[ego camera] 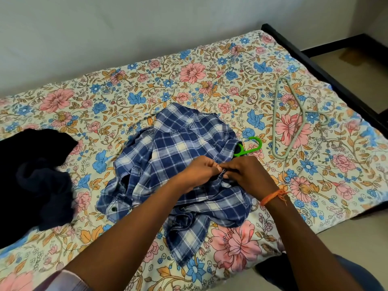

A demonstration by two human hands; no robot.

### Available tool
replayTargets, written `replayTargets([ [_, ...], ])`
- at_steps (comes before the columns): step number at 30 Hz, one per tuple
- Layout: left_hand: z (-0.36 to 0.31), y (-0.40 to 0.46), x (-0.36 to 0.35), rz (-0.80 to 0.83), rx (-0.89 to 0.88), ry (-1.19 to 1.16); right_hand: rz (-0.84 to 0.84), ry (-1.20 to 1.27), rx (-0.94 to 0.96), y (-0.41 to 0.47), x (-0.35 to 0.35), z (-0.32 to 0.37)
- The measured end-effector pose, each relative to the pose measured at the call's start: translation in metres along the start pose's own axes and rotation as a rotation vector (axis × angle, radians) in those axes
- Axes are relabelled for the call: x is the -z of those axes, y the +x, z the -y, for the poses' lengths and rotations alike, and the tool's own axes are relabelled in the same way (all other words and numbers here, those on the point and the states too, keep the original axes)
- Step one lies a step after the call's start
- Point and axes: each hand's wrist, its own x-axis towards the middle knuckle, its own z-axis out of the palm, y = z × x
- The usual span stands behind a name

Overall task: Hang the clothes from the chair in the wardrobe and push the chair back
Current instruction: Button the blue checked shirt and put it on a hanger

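Clothes lie on your floral bedsheet [210, 80] against a pale wall: crumpled blue plaid shirt [178, 143] centred, green hanger [251, 147] poking out. Your left hand [197, 171] and right hand [247, 173] pinch its fabric.

A bed [210, 66] filled most of the view, covered by a cream sheet [147, 85] printed with pink and blue flowers and tan leaves; the sheet lay fairly flat, with light creases near its right edge; a dark bed frame [315, 66] ran along the right side, from the far corner toward the near right; behind the bed stood a plain pale wall [126, 28], meeting a second wall at the far right corner; a dark skirting board [336, 44] edged the base of that wall; beige floor [357, 72] showed to the right of the frame and again at the lower right.
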Motion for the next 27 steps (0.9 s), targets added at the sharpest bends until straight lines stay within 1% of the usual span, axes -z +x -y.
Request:
replayTargets([
  [2, 0.001, 0.002, -0.001, -0.073, -0.053, 0.186, -0.014, -0.046, 0.058, 0.000, 0.000, 0.000],
  [4, 0.001, 0.004, -0.003, -0.133, -0.113, 0.449, -0.076, -0.042, 0.103, 0.000, -0.002, 0.001],
  [5, -0.001, 0.003, -0.004, -0.149, -0.150, 0.541, -0.107, -0.031, 0.102, 0.001, -0.004, 0.002],
  [7, -0.007, -0.002, -0.005, -0.134, -0.212, 0.584, -0.141, -0.007, 0.060, 0.002, -0.009, 0.003],
  [9, -0.007, -0.003, -0.003, -0.098, -0.208, 0.462, -0.143, 0.022, -0.023, 0.004, -0.012, 0.002],
  [12, -0.004, -0.006, -0.001, -0.061, -0.104, 0.136, -0.126, 0.047, -0.102, 0.005, -0.009, 0.001],
  [19, -0.004, -0.010, 0.000, 0.030, 0.110, -0.172, -0.159, 0.048, -0.025, 0.002, -0.003, 0.006],
  [21, -0.003, -0.008, 0.001, 0.032, 0.153, -0.282, -0.157, 0.075, -0.011, 0.001, -0.003, 0.005],
  [22, -0.002, -0.007, 0.002, 0.023, 0.163, -0.310, -0.162, 0.084, -0.010, 0.001, -0.003, 0.005],
  [24, -0.001, -0.005, 0.003, 0.018, 0.172, -0.283, -0.178, 0.083, -0.018, 0.001, -0.005, 0.006],
  [27, -0.001, -0.004, 0.005, 0.046, 0.177, -0.270, -0.192, 0.069, -0.034, 0.002, -0.005, 0.007],
])
